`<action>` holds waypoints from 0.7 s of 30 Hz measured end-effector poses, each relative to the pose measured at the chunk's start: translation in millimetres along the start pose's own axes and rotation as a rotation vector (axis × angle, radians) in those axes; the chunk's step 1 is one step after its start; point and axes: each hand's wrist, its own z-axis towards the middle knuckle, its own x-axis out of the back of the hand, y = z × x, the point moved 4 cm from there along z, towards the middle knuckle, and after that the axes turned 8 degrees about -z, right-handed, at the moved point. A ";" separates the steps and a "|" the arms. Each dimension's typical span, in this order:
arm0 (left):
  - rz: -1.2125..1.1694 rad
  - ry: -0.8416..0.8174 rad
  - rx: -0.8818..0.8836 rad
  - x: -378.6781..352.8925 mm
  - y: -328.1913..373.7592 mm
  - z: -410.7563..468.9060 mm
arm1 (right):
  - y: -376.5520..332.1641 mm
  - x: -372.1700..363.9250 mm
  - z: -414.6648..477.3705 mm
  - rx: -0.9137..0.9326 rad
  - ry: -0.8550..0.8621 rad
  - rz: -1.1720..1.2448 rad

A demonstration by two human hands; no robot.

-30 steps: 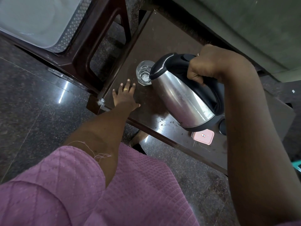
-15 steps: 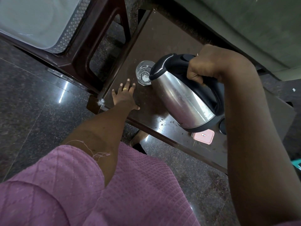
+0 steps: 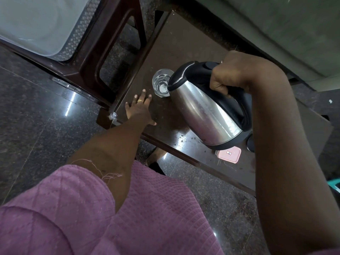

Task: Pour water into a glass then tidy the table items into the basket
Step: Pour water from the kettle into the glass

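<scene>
Right hand (image 3: 237, 74) wrapped tight round black handle of kettle (image 3: 204, 111), tipped forward, spout over rim of glass (image 3: 161, 83). Left hand (image 3: 139, 109) flat, fingers spread, on table (image 3: 184, 43) just beside glass, not touching it.

Handling, as judgement: steel kettle likely heavy if full, rigid, weight swinging toward spout when tilted; handle the only sane grip, body possibly hot and slick. Glass light, fragile, easy to knock with spout; best taken round the wall, low.

Glass upright near table's left edge, some water in bottom by the look of it; level hard to read. Stream not discernible. Kettle contents hidden, lid down.

Pink lidded box (image 3: 229, 153) shut, on table under kettle base; contents unseen. Dark round thing (image 3: 250, 143) beside it, mostly hidden by arm. Pale basket (image 3: 36, 24) on stool to upper left, apparently empty.
</scene>
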 end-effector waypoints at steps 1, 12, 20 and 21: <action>0.001 -0.003 0.001 -0.1 0.0 0.0 | 0.0 0.0 1.0 0.000 0.002 -0.001; 0.026 -0.036 0.008 1.3 -1.3 2.7 | -7.8 5.2 -9.0 0.041 -0.003 -0.050; 0.031 -0.061 0.022 0.5 -1.2 6.3 | -12.3 13.3 -17.0 0.023 -0.006 -0.051; 0.032 -0.067 0.022 0.9 -1.0 6.6 | -12.7 13.5 -17.0 0.025 -0.007 -0.048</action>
